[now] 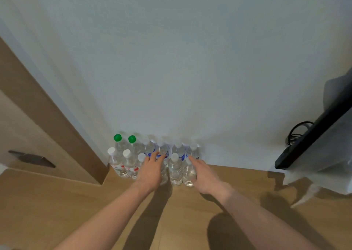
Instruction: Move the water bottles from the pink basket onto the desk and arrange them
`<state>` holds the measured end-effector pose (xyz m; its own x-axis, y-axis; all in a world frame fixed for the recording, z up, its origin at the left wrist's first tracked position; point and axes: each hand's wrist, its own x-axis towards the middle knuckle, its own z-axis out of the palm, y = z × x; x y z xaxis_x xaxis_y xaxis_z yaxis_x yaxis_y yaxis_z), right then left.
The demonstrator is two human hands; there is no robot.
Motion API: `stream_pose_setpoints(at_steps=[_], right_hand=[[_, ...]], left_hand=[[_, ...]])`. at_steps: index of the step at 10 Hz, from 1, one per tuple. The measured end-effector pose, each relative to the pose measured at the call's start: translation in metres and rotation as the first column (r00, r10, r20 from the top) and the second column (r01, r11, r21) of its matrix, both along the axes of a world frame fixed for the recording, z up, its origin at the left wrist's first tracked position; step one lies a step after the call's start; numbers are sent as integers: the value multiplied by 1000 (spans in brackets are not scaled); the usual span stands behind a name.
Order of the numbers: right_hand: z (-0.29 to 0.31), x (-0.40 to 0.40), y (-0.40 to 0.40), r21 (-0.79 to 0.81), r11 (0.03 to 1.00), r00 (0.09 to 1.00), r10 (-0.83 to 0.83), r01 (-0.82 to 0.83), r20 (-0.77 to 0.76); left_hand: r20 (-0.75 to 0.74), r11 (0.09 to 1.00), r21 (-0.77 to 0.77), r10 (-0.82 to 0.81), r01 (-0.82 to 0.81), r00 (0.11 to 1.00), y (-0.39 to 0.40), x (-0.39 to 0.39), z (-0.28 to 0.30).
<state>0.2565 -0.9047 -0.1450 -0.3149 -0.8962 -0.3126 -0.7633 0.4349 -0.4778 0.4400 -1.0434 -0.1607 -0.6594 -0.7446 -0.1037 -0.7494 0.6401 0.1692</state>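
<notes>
Several clear water bottles stand upright in two rows on the wooden desk (190, 221), against the white wall. Two at the back left have green caps (117, 137); the others have white caps, some with blue labels (179, 150), some with red labels (116, 162). My left hand (151, 170) is wrapped around a front-row bottle (164, 175) that it mostly hides. My right hand (204, 175) grips the rightmost front bottle (189, 173) from its right side. A bare bottle (175, 169) stands between the two hands. No pink basket is in view.
A wooden cabinet side (47, 120) with a dark slot handle rises at the left. At the right, a black monitor (314, 135) leans with a black cable (297, 133) behind it and white wrapping (323, 181) beneath.
</notes>
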Motion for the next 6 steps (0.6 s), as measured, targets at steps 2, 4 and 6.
stream_pose_setpoints(at_steps=[2,4,6], right_hand=[[2,1,3,8,1000,1000,16,-16,-3],[4,-6,25,-1,1000,1000,-3,3,10],[35,-2,53,-65,997,997,36,-32,65]], left_hand=[[-79,997,64,49,-44,996,-20,-8,-3],[-146,997,53,71,-64,987,-18,-11,-13],[-80,996,-8,84,-85,993,8,-4,-1]])
